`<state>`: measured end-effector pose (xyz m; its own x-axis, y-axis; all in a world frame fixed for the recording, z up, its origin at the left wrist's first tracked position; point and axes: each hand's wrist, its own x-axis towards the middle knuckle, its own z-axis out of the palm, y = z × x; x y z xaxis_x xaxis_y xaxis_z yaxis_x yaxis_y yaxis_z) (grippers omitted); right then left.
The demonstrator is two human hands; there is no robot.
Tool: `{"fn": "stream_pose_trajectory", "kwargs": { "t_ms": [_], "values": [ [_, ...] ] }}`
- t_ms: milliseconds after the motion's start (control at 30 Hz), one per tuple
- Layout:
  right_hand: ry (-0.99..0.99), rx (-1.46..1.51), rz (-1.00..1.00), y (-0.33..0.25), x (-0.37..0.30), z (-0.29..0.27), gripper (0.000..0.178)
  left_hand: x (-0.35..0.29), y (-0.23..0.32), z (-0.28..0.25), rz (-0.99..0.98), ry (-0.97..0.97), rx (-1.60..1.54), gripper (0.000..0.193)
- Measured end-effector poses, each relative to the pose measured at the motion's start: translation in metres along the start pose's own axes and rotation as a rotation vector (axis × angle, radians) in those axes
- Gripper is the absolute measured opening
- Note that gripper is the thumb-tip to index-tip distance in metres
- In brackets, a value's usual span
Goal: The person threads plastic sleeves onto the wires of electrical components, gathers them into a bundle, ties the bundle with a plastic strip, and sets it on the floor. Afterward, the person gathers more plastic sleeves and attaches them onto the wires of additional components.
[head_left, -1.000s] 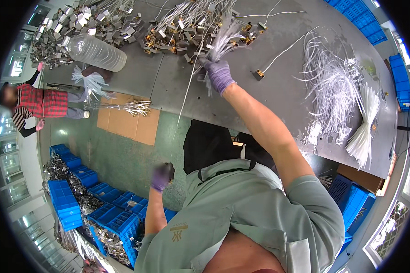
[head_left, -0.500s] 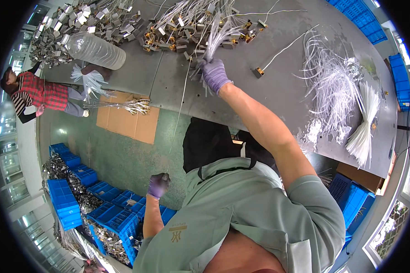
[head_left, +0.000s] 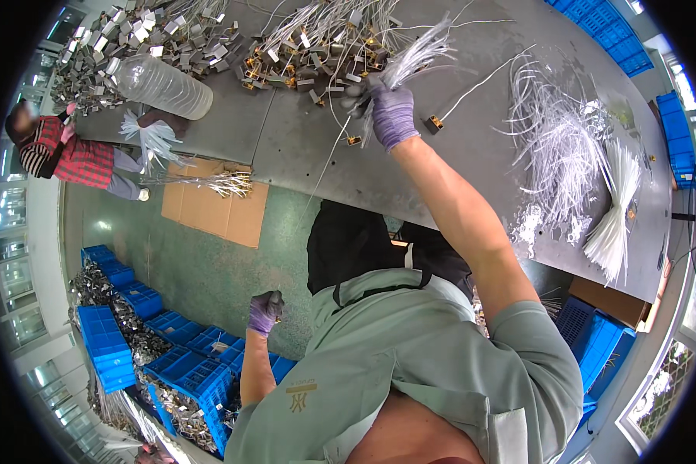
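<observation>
A bundle of clear plastic strips (head_left: 419, 56) is in the grip of my gloved right hand (head_left: 392, 112) above the grey table, its ends fanning away from me. By that hand's wrist lies a small metal box with a brass-coloured end (head_left: 354, 141). From beside the right hand a thin white wire (head_left: 329, 164) runs down past the table edge toward my left hand and fades from sight. My gloved left hand (head_left: 266, 312) is closed, low over the floor; what its fingers hold is hidden. Another small box (head_left: 434, 124) with a white wire sits right of my right hand.
Piled metal boxes with wires (head_left: 309, 66) lie at the back, beside a large clear bottle (head_left: 162, 87). Loose clear strips (head_left: 553, 147) and a tied bundle (head_left: 617, 213) lie at right. Blue crates (head_left: 189, 371) stand lower left. A co-worker (head_left: 77, 155) stands far left.
My right hand has moved right and slightly nearer with the strips. The wire has shifted from the pile, and a small box now shows by my right wrist. My left hand moved slightly left.
</observation>
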<state>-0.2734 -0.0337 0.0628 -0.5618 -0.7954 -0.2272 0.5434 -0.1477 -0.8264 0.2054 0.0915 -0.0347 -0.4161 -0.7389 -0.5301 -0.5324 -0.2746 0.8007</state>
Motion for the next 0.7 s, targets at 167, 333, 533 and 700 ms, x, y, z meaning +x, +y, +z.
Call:
{"fn": "stream_pose_trajectory", "kwargs": {
  "t_ms": [167, 333, 533, 700],
  "values": [
    [-0.014, 0.026, 0.027, -0.005, -0.018, -0.005, 0.026, 0.009, 0.022, 0.006, 0.041, -0.026, -0.030, 0.056],
    [-0.177, -0.165, 0.174, -0.018, -0.033, -0.017, 0.025, 0.023, 0.089, 0.031, 0.056, -0.070, 0.047, 0.058],
    [-0.123, -0.184, -0.107, -0.087, -0.005, -0.044, 0.028, 0.054, 0.139, 0.045, -0.104, -0.159, 0.071, 0.057],
    [-0.373, -0.882, 0.079, -0.052, -0.062, -0.024, 0.028, 0.096, 0.238, 0.074, 0.016, -0.404, -0.115, 0.055]
  ]
}}
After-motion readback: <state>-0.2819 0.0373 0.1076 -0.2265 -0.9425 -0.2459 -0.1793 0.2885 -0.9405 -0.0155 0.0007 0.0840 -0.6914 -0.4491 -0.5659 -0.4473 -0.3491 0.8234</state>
